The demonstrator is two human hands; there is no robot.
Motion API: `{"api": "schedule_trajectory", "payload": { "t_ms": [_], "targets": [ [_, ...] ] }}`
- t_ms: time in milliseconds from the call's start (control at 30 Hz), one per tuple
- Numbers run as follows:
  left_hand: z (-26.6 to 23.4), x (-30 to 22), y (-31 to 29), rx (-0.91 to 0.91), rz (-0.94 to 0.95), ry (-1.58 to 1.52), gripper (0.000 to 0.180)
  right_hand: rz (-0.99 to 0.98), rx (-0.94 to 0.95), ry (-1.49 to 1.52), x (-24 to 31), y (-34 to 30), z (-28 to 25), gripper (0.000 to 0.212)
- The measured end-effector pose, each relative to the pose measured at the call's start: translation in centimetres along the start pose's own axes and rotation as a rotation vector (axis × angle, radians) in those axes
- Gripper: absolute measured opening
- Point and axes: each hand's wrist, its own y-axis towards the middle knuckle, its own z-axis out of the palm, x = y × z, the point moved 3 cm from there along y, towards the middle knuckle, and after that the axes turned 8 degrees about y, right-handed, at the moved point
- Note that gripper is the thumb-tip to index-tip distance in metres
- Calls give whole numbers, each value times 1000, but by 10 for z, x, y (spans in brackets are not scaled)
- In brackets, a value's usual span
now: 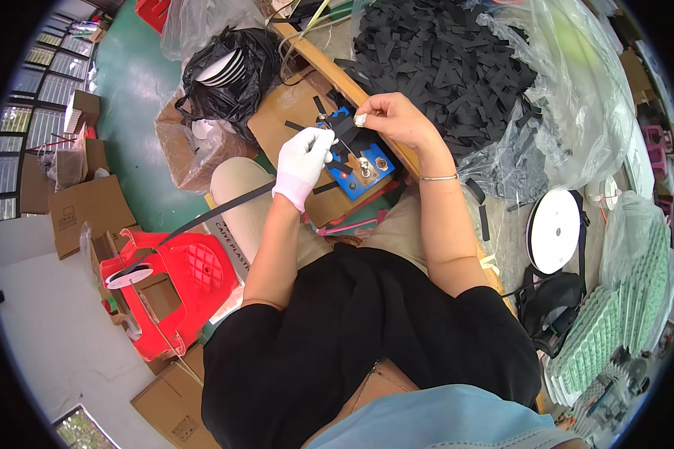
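Note:
My left hand (304,161), in a white glove with a pink cuff, is closed at the near left side of a small blue machine (367,183). A long black strap (225,207) runs up from the lower left to this hand and passes under it. My right hand (403,123) is bare, with a white cover on one fingertip, and pinches the black strap at the machine's far side. Between the two hands lies a short stretch of dark strap. Metal parts and a few cut black strips sit on the machine. The fingers of my left hand partly hide their grip.
A big heap of cut black strips (442,75) lies beyond a wooden edge (337,75). At left stands a red plastic stool (202,269) with a white reel (129,277). A black bag (228,86) holds white discs. Another white reel (554,230) stands at right.

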Motion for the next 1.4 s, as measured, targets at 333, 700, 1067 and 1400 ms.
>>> {"api": "schedule_trajectory", "payload": {
  "t_ms": [333, 700, 1067, 1400],
  "targets": [
    [-10, 13, -2, 91, -38, 72, 24, 37, -197, -236, -1, -2, -19, 12],
    [-22, 38, 2, 87, -46, 76, 26, 55, -337, -539, -3, -3, -19, 16],
    [-21, 48, 3, 81, -57, 26, 29, 86, -369, -608, -7, -2, -16, 18],
    [-18, 55, 8, 82, -61, 51, 28, 53, -367, -597, -9, -1, -17, 18]
  ]
}}
